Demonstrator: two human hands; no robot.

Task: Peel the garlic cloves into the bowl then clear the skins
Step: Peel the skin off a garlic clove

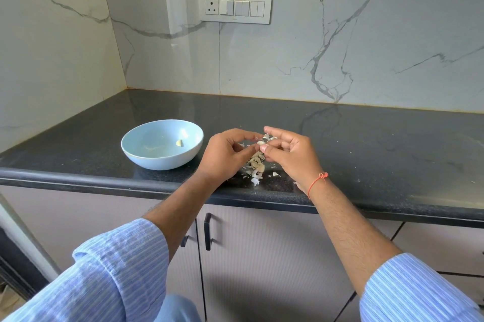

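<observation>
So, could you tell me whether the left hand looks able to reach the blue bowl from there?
Probably yes: the bowl sits just left of the left hand, with bare counter between; its fingers pinch a garlic clove.

The garlic clove point(260, 142) shows only as a small pale speck between the fingertips, too small to tell how much skin clings to it; the left hand point(222, 155) covers part of the skins point(256, 164) heaped on the bench point(366, 154); the bench runs off the right edge; both striped sleeves point(112, 272) are cut by the bottom edge; the switch plate point(235, 7) markings are too small to read
</observation>
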